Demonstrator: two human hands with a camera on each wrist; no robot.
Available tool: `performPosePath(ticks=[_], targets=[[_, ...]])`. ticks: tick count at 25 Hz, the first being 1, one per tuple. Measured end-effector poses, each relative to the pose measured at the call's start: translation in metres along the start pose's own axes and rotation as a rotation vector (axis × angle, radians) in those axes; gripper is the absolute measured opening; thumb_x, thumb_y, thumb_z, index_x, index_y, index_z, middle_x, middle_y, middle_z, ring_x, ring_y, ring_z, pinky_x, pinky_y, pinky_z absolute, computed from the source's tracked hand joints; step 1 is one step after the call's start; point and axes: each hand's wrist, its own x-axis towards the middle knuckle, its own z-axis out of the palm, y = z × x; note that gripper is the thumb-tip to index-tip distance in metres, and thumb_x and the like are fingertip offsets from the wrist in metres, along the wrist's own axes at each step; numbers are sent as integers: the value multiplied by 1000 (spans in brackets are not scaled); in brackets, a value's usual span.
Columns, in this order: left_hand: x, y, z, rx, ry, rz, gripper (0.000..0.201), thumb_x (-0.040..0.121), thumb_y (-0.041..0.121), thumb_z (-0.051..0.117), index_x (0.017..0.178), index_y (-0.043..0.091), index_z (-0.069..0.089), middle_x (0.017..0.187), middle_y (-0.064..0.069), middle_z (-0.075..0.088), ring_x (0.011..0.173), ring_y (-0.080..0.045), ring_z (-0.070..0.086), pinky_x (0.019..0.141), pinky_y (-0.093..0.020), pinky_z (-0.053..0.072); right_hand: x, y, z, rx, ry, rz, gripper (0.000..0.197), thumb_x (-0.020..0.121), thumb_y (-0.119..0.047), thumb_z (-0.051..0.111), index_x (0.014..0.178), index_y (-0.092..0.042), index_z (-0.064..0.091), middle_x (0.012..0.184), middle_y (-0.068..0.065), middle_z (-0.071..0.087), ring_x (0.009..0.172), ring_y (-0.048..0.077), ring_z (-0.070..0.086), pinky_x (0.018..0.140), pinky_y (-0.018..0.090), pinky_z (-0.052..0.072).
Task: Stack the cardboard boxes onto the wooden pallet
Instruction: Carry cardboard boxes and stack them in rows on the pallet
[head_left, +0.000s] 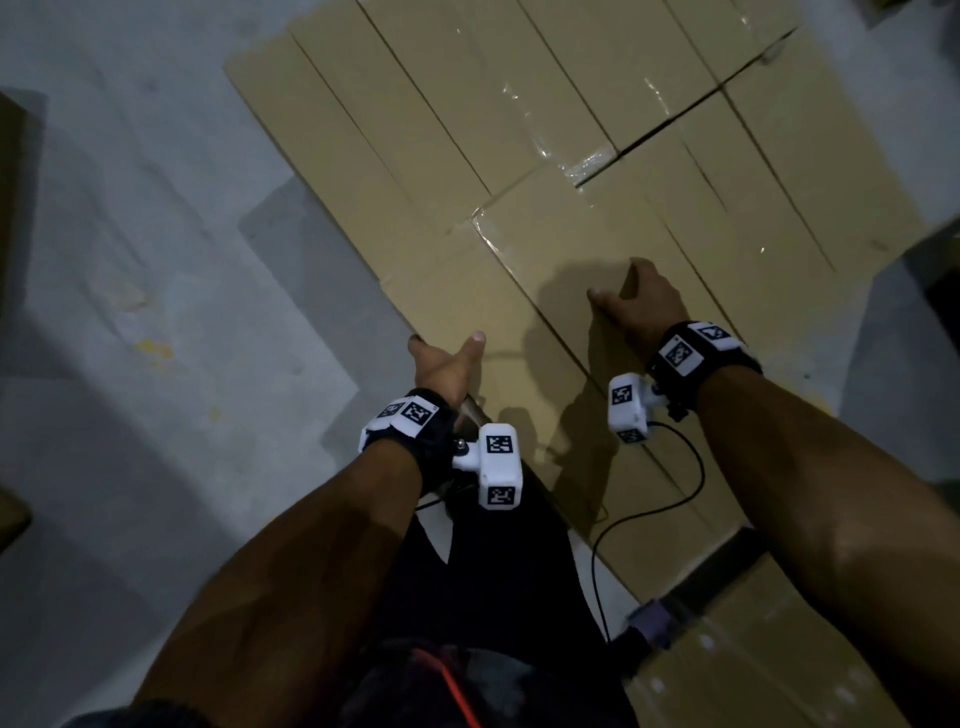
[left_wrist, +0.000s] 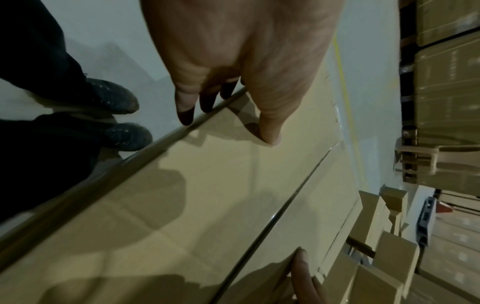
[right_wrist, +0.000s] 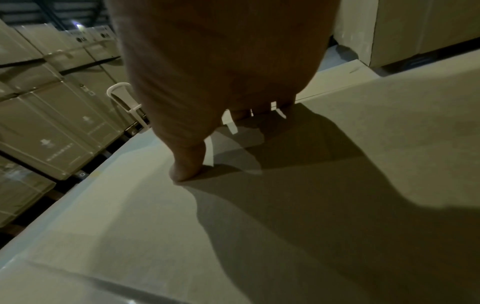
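We're looking down at a long, flat cardboard box (head_left: 519, 291), plain tan, with a clear tape seam running along its top. It lies on top of a layer of other boxes (head_left: 519, 104) just like it, packed edge to edge, tape shining at the joints. We can't see what's under the stack from the head view, so no clue if that's the pallet. The near long edge of our box hangs right over the grey floor (head_left: 130, 260), next to our dark shoes (left_wrist: 116, 96).

Left hand (head_left: 441, 364) is at that near edge, close to the box's end. The thumb (left_wrist: 270, 131) is planted flat on the top face and the fingers (left_wrist: 185, 111) drop down over the side, so it's hooked around the edge, gripping it.

Right hand (head_left: 641, 306) sits further in on the top face, past the tape seam. Its thumb (right_wrist: 184, 168) presses down on the cardboard, and the other fingers curl down at a seam between boxes; how far they tuck in we can't tell, it's all shadow there.

Both wrists wear black straps with white marker blocks (head_left: 498, 462), and a black cable (head_left: 649, 499) loops across the box.

Off to the side in the wrist views there are more stacked cartons (right_wrist: 52, 123) with strapping.
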Motion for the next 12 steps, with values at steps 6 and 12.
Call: performPosePath(ticks=[6,12], targets=[[-33,-44,36,48,63,109,115,86,25,76,155,21,-16,162,-14,17,145,-28,28,117,-37,28,-4,20,-9,-19,-70,-71,90,86,-56,69,155,-21,23,141,17,53,127,38,52,102,42,45],[-54,-76,72,33,224,241,126,78,17,83,155,16,-17,163,-16,11,148,-26,20,117,-28,17,-11,47,-7,-83,-66,-123,91,84,-63,64,155,-27,19,146,19,46,129,41,48,104,49,43]])
